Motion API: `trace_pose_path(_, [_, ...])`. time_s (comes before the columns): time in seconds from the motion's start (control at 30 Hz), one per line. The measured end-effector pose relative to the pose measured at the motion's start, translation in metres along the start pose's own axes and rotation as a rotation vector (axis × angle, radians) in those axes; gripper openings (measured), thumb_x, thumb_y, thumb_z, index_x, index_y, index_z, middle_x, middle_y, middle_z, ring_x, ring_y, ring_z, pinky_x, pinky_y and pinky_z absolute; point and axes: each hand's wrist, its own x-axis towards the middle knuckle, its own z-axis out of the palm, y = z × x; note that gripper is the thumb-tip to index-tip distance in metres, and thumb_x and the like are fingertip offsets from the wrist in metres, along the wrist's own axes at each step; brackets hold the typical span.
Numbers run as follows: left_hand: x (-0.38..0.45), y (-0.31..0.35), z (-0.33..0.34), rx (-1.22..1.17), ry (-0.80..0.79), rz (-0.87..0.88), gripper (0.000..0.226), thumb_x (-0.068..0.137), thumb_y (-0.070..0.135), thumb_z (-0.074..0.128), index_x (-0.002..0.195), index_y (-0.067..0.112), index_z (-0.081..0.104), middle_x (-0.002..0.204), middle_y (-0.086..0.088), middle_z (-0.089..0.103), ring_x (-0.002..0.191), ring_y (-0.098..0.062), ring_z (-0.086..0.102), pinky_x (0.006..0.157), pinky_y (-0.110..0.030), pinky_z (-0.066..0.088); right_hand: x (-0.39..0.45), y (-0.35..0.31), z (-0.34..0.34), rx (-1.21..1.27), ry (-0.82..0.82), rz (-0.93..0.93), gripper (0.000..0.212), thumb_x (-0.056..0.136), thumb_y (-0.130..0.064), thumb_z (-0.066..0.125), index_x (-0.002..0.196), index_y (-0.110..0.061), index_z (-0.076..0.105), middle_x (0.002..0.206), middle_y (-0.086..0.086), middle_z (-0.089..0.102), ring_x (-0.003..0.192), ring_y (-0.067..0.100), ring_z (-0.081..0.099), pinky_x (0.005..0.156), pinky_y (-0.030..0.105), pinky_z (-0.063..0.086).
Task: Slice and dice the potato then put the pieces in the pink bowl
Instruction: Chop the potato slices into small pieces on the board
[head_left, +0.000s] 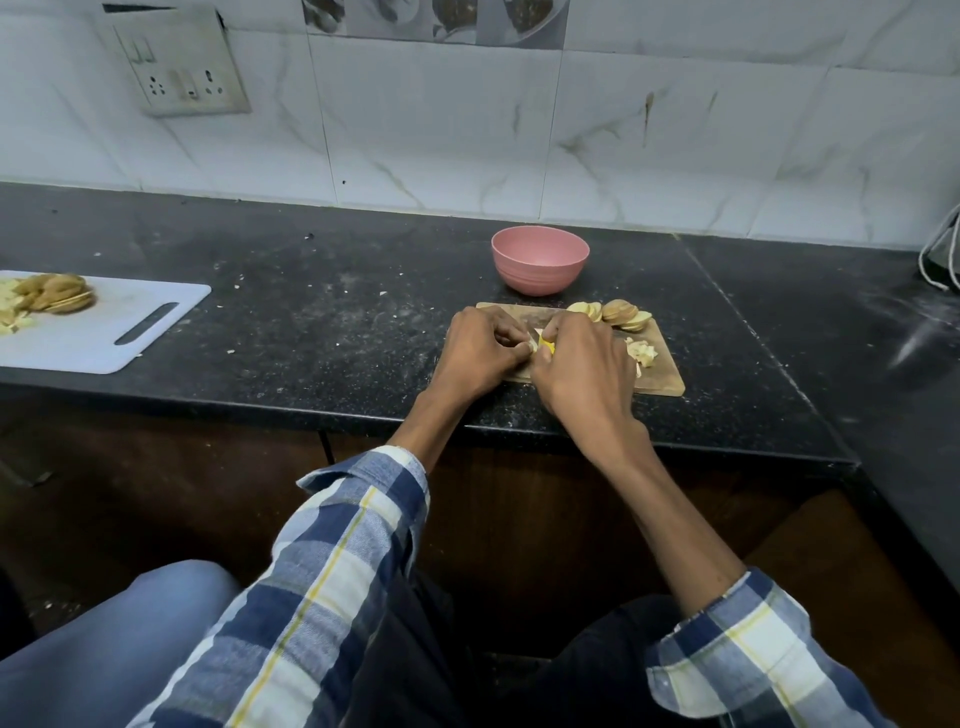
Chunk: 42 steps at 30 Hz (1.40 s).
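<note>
- A person sits at a black stone counter (322, 291), seen from their own head looking down at both hands.
- A small wooden cutting board (662, 376) lies near the counter's front edge, and both hands work over its left half.
- The left hand (475, 353) has its fingers curled down onto the board; what it presses or pinches is hidden beneath them.
- The right hand (584, 364) is curled round a yellow knife handle (546, 347), of which only a small bit shows between the two hands. The blade is hidden.
- The two hands touch, or nearly touch, at the fingertips.
- A row of potato slices (621, 314) leans together at the far right of the board, skin edges showing.
- A small heap of diced potato pieces (641, 352) sits on the board just right of the right hand.
- The pink bowl (540, 260) stands upright on the counter just behind the board. Its inside cannot be seen well enough to tell what it holds.
- Far to the left lies a white plastic cutting board (130, 332) with another pile of sliced potato (54, 293) on it.
- Behind the counter is a white marble-look tiled wall (519, 130) with a switch and socket plate (174, 62) at upper left.
- The person wears a blue, white and yellow checked shirt (332, 571) with the sleeves pushed back.
</note>
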Motion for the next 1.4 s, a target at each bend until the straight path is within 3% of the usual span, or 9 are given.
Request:
trace_pose_path(0.27, [0.002,-0.003,0.0,0.007,0.0,0.016,0.011,0.075,0.009,0.085,0.083,0.016,0.085,0.086,0.008,0.078,0.078,0.004,0.069,0.075,-0.01,0.052,-0.003,0.003,-0.008,0.003,-0.001,0.019,0.024,0.095,-0.024,0.066,0.119,-0.017,0.066,0.118,0.011,0.067,0.114,0.034,0.061,0.084,0.04,0.046])
trace_pose_path(0.6, [0.0,0.0,0.0,0.017,0.001,0.036,0.009,0.076,0.009,0.085,0.082,0.016,0.084,0.083,0.011,0.075,0.077,0.002,0.07,0.075,-0.014,0.055,-0.02,0.002,-0.032,-0.058,-0.076,0.037,0.018,0.086,-0.015,0.07,0.104,-0.017,0.068,0.102,0.006,0.07,0.099,0.03,0.065,0.081,0.038,0.051])
trace_pose_path(0.8, [0.0,0.002,-0.003,0.093,-0.052,0.05,0.008,0.08,0.017,0.085,0.087,0.019,0.084,0.091,0.009,0.076,0.082,-0.004,0.07,0.081,-0.031,0.061,-0.035,0.014,-0.056,-0.061,-0.024,-0.018,0.017,0.093,-0.021,0.07,0.11,-0.022,0.072,0.106,0.003,0.07,0.101,0.027,0.065,0.073,0.032,0.039])
trace_pose_path(0.9, [0.006,0.004,-0.006,0.245,-0.142,0.124,0.02,0.082,0.025,0.078,0.102,0.025,0.08,0.108,0.008,0.07,0.102,-0.014,0.062,0.094,-0.041,0.052,-0.036,0.02,-0.055,-0.002,0.096,-0.034,0.019,0.097,-0.024,0.065,0.115,-0.021,0.069,0.108,0.003,0.071,0.102,0.027,0.065,0.076,0.033,0.04])
trace_pose_path(0.97, [0.015,0.009,-0.009,0.272,-0.252,0.22,0.037,0.081,0.014,0.074,0.115,0.025,0.077,0.119,0.007,0.066,0.112,-0.016,0.057,0.103,-0.035,0.042,-0.032,0.025,-0.052,0.04,0.15,-0.03,0.017,0.097,-0.025,0.064,0.114,-0.023,0.068,0.105,0.004,0.072,0.102,0.03,0.064,0.075,0.036,0.043])
trace_pose_path(1.03, [0.024,0.015,-0.013,0.252,-0.397,0.26,0.049,0.08,0.001,0.07,0.122,0.025,0.077,0.121,0.002,0.066,0.108,-0.013,0.057,0.094,-0.025,0.039,-0.025,0.031,-0.051,0.083,0.183,-0.012,0.016,0.097,-0.026,0.064,0.112,-0.025,0.067,0.103,0.004,0.072,0.098,0.031,0.065,0.068,0.036,0.042])
trace_pose_path(1.13, [0.033,0.016,-0.018,0.242,-0.525,0.251,0.047,0.087,0.001,0.07,0.123,0.031,0.077,0.121,-0.003,0.067,0.1,-0.017,0.059,0.086,-0.03,0.046,-0.016,0.038,-0.05,0.123,0.218,0.017,0.014,0.097,-0.028,0.065,0.111,-0.027,0.068,0.099,0.001,0.072,0.093,0.031,0.066,0.065,0.035,0.037])
trace_pose_path(1.23, [0.04,0.017,-0.021,0.258,-0.565,0.239,0.041,0.09,0.005,0.074,0.12,0.033,0.076,0.119,-0.002,0.065,0.101,-0.016,0.06,0.09,-0.026,0.048,-0.01,0.045,-0.046,0.152,0.24,0.014,0.015,0.097,-0.03,0.066,0.111,-0.028,0.068,0.095,-0.001,0.072,0.088,0.028,0.066,0.063,0.034,0.039])
trace_pose_path(1.4, [0.04,0.012,-0.017,0.245,-0.506,0.197,0.032,0.091,0.012,0.076,0.118,0.03,0.077,0.108,0.008,0.056,0.09,-0.002,0.056,0.076,-0.006,0.04,-0.008,0.052,-0.032,0.147,0.202,0.025,0.011,0.097,-0.028,0.066,0.108,-0.028,0.068,0.084,-0.007,0.059,0.076,0.019,0.053,0.062,0.032,0.035])
